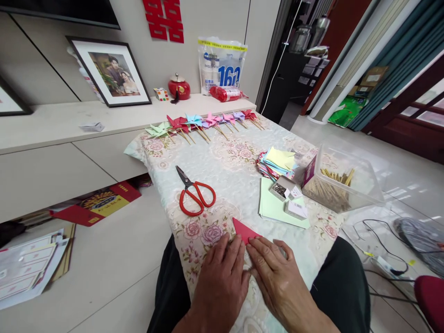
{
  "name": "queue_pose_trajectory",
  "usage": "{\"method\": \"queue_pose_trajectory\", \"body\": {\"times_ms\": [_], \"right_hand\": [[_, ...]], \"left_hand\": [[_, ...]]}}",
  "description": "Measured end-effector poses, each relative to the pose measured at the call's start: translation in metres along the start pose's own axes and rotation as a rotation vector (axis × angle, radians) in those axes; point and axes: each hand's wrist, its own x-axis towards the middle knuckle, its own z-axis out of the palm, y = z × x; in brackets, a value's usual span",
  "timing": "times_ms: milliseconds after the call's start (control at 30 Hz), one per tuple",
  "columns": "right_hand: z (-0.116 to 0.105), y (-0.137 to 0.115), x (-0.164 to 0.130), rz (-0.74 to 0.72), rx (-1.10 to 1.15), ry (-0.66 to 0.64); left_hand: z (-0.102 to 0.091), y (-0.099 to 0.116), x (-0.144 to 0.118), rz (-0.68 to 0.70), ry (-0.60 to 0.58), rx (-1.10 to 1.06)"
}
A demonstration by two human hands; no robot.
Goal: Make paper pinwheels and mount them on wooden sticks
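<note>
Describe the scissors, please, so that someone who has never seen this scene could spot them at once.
Start at the table with flowered cloth, where paper pinwheels lie along the far edge. On its left half, nearer than those but beyond the red paper, lie the scissors, set apart by dark blades and red loop handles.

Looking forward and down from head height, over the near end of the table (236,189) covered with pale, rose-patterned cloth. Facing along it to the far edge and the long, low white cabinet (41,178) behind. Hanging closest above the bare left hand (222,277) and bare right hand (279,273), well back from both far corners. Spanning pale tiled floor (118,263) past the left and right edges.
</note>
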Motion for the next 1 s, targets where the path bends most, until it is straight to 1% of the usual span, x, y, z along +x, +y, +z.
{"method": "queue_pose_trajectory", "body": {"times_ms": [100, 200, 433, 667, 867, 1000], "right_hand": [[-0.002, 0.002, 0.0, -0.006, -0.045, -0.028], [-0.005, 0.001, 0.003, 0.01, -0.059, -0.067], [-0.01, 0.002, 0.003, 0.042, -0.051, -0.094], [-0.012, 0.006, -0.002, 0.038, -0.083, -0.049], [-0.01, 0.006, -0.003, 0.061, -0.032, -0.022], [-0.009, 0.007, -0.005, 0.084, 0.006, -0.025]], "left_hand": [[-0.007, -0.006, 0.003, 0.07, -0.011, 0.03], [-0.011, -0.01, 0.005, 0.111, -0.021, 0.039], [-0.012, -0.015, 0.007, 0.131, -0.013, -0.009], [-0.01, -0.014, 0.004, 0.097, -0.017, -0.058], [-0.01, -0.013, 0.004, 0.068, -0.02, -0.078], [-0.011, -0.016, 0.007, 0.056, -0.051, -0.124]]}}
